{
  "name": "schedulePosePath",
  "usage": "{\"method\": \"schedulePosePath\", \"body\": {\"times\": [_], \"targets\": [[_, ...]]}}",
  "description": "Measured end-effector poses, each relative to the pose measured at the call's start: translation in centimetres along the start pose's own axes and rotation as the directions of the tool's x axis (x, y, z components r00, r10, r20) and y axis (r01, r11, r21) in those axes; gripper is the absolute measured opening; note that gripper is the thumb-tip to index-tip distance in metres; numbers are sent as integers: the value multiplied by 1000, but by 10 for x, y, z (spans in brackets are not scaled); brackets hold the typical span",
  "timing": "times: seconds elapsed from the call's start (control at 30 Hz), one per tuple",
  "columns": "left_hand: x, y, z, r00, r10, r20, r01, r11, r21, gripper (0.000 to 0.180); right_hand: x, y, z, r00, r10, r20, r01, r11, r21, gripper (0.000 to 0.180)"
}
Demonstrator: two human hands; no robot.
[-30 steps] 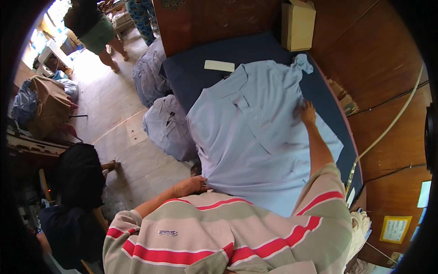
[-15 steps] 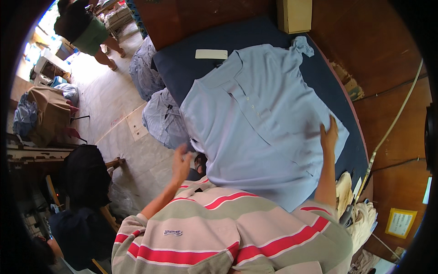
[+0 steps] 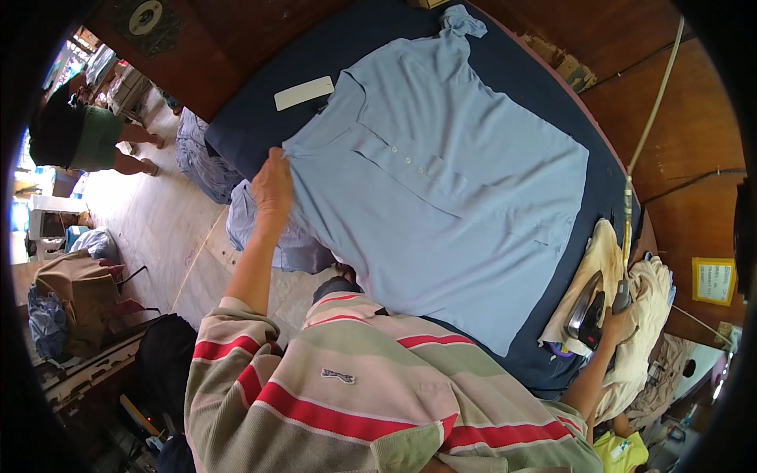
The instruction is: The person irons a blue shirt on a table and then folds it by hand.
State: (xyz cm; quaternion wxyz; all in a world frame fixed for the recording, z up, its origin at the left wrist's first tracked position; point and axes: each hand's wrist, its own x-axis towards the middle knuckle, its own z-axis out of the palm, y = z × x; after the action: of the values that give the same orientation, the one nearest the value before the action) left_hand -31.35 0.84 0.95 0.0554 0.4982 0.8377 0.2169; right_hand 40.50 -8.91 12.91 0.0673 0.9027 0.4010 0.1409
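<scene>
A light blue shirt [image 3: 441, 189] with a buttoned placket lies spread over a dark blue padded board [image 3: 244, 102]. At its left shoulder, by the neckline, my left hand [image 3: 272, 185] pinches the fabric. My right hand [image 3: 617, 325] is wrapped round the handle of an iron [image 3: 585, 317] at the right, which rests on a beige cloth [image 3: 601, 256] beside the shirt's hem. Part of the right hand's fingers is hidden behind the handle. One sleeve end [image 3: 464, 22] is bunched at the far edge of the board.
A white card [image 3: 304, 93] lies beyond the neckline. Crumpled blue garments [image 3: 203, 154] hang at the board's left edge. A pale hose [image 3: 656, 110] runs down to the iron along a brown wooden wall [image 3: 702, 213]. Another person [image 3: 91, 134] stands at the far left.
My left hand has moved up and away to the shirt's shoulder and closed on it. My right hand has left the shirt's side and taken hold of the iron. The view has shifted.
</scene>
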Motion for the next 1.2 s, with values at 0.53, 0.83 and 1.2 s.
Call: {"method": "schedulePosePath", "body": {"times": [0.53, 0.83, 1.2], "targets": [[14, 10, 7, 943, 182, -279, -151, 980, 129, 37, 11, -3, -10, 942, -201, 268, -50, 706, 707, 45], [119, 58, 58, 789, 614, -20, -612, 788, 69, 38, -67, -141, -117, 922, -375, 91, 238, 737, 632, 72], [234, 78, 84, 736, 575, 356, -621, 783, 20, 39, -149, -265, -177, 755, -601, 263, 231, 619, 750, 70]]}}
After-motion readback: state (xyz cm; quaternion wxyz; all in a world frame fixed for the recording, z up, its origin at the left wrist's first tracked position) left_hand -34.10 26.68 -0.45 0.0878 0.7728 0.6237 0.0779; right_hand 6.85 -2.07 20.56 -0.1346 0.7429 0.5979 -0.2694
